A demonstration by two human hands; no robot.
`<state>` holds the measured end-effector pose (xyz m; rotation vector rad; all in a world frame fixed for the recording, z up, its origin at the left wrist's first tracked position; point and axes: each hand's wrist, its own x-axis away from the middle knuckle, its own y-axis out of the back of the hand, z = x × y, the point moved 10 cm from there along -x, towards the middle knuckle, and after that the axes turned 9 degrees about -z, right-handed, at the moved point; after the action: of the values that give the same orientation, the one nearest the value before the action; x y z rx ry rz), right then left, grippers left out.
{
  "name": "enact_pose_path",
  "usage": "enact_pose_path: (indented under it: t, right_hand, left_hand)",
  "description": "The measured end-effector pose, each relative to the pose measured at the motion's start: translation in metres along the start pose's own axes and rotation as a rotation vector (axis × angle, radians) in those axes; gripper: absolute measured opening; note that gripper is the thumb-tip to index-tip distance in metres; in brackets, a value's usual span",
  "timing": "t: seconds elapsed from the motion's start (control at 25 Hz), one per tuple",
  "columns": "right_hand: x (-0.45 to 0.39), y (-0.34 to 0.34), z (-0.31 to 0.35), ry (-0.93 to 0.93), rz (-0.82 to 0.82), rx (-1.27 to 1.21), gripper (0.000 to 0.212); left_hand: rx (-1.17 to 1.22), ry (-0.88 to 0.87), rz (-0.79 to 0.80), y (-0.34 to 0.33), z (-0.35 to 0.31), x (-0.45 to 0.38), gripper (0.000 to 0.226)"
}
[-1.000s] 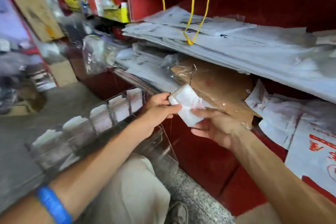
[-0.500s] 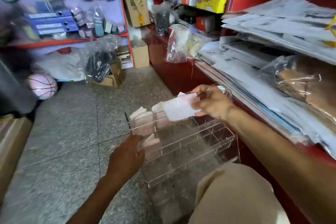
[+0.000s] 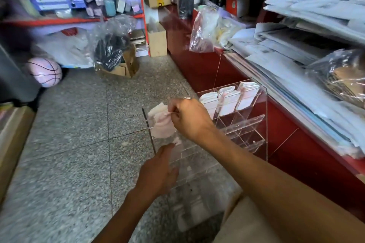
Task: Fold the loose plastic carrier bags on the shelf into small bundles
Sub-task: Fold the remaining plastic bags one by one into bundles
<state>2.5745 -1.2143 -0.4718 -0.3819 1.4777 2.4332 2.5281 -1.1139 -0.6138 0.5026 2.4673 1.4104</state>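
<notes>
Fingers of the right hand (image 3: 188, 117) pinch the top edge of a folded white bundle (image 3: 162, 124), thumb and forefinger closed on it, the rest of the hand curled above. The bundle hangs below and to the left of those fingertips, its long axis roughly upright, its lower half already inside the leftmost front compartment of the clear acrylic organiser (image 3: 246, 124) that stands on the floor against the red counter (image 3: 197, 65). The left hand (image 3: 158, 171) is lower and nearer the wearer; its fingers reach up straight toward the organiser's front wall just under the bundle, and whether they touch the plastic or the bundle's bottom corner I cannot tell (the clear wall blurs that spot). Three more bundles (image 3: 229, 98) stand upright in the back row, to the right. The coming move, as I judge it, is a short push straight down along the bundle's own axis, so the right hand, already on top, is the one to do it. Loose flat bags (image 3: 296, 61) lie stacked on the shelf, well apart to the right.
</notes>
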Motion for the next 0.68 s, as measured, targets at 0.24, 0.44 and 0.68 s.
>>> enact_pose_path:
  t: [0.24,0.44,0.68]
  right_hand:
    - [0.007,-0.030,-0.005,0.110,0.134,-0.003,0.019]
    - [0.014,-0.058,-0.016,0.108,0.335,-0.037,0.047]
    - [0.019,-0.042,-0.037,-0.031,0.373,-0.118,0.034]
  left_hand:
    - [0.148,0.044,-0.085,-0.002,0.003,0.000,0.060]
    - [0.125,0.014,-0.102,-0.003,0.003,0.002,0.060]
    - [0.172,0.023,-0.141,0.002,0.008,0.002,0.057]
